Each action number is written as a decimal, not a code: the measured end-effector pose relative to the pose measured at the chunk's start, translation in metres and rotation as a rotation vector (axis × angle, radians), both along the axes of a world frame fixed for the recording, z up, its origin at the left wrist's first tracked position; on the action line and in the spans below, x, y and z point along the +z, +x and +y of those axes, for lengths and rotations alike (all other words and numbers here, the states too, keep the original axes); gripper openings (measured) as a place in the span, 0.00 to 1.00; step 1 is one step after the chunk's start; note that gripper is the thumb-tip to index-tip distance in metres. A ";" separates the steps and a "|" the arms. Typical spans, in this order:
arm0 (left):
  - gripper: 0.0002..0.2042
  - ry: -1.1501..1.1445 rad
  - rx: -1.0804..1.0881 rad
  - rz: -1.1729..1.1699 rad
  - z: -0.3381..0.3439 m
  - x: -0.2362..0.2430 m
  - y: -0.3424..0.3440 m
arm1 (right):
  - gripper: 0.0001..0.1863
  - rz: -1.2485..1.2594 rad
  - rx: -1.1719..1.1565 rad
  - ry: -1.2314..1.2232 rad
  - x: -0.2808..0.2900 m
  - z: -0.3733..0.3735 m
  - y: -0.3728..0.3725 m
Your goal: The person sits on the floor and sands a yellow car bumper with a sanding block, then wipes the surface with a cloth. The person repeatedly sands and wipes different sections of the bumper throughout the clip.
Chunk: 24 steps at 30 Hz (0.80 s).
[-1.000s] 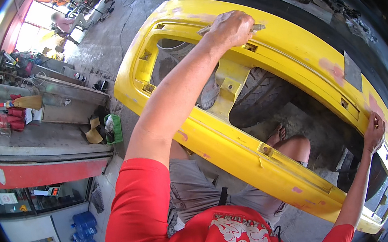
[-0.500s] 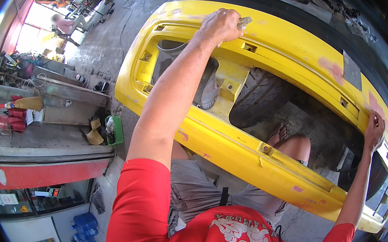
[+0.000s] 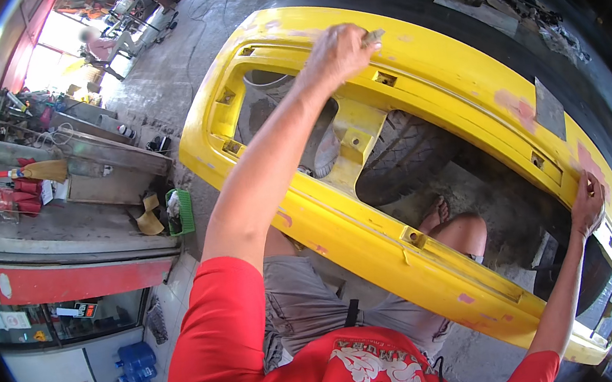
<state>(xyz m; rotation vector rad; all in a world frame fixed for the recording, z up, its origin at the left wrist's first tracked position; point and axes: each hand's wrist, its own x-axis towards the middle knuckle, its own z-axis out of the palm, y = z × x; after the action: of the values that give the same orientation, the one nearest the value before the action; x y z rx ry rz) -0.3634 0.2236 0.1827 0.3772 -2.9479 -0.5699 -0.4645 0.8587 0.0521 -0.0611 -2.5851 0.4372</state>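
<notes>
A large yellow car bumper (image 3: 450, 71) with long openings and dull pinkish patches lies tilted across the space before me. My left hand (image 3: 336, 55) is closed on a small folded piece of sandpaper (image 3: 373, 37), over the far upper band of the bumper. Most of that piece is hidden by the fingers. On the right, my right hand (image 3: 589, 206) grips the bumper's edge, its fingertips curled over beside a pinkish patch (image 3: 588, 161).
Behind the bumper curves a black tyre-like rim (image 3: 482, 23). Under the openings shows a treaded tyre (image 3: 414, 153). To the left are a green basket (image 3: 185, 210), a broom (image 3: 46, 170) and blue water bottles (image 3: 139, 376). Someone sits far off (image 3: 100, 45).
My left hand has slid a little to the left and nearer along the bumper, with the sandpaper still in it. My right hand keeps its place on the edge.
</notes>
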 end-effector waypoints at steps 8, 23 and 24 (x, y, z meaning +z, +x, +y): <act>0.13 -0.197 -0.328 0.426 0.029 -0.074 0.033 | 0.18 -0.024 0.056 -0.009 0.001 0.002 0.000; 0.08 -0.035 -0.329 0.466 0.106 -0.054 0.024 | 0.15 -0.065 0.076 -0.008 0.001 0.000 -0.005; 0.09 0.028 -0.360 0.374 0.112 -0.046 0.026 | 0.15 -0.008 0.147 -0.038 0.006 -0.006 -0.003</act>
<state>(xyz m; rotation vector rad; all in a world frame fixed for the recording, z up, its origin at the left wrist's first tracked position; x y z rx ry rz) -0.3370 0.3358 0.1367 -0.2424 -2.6516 -0.6380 -0.4675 0.8530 0.0579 0.1148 -2.5992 0.5399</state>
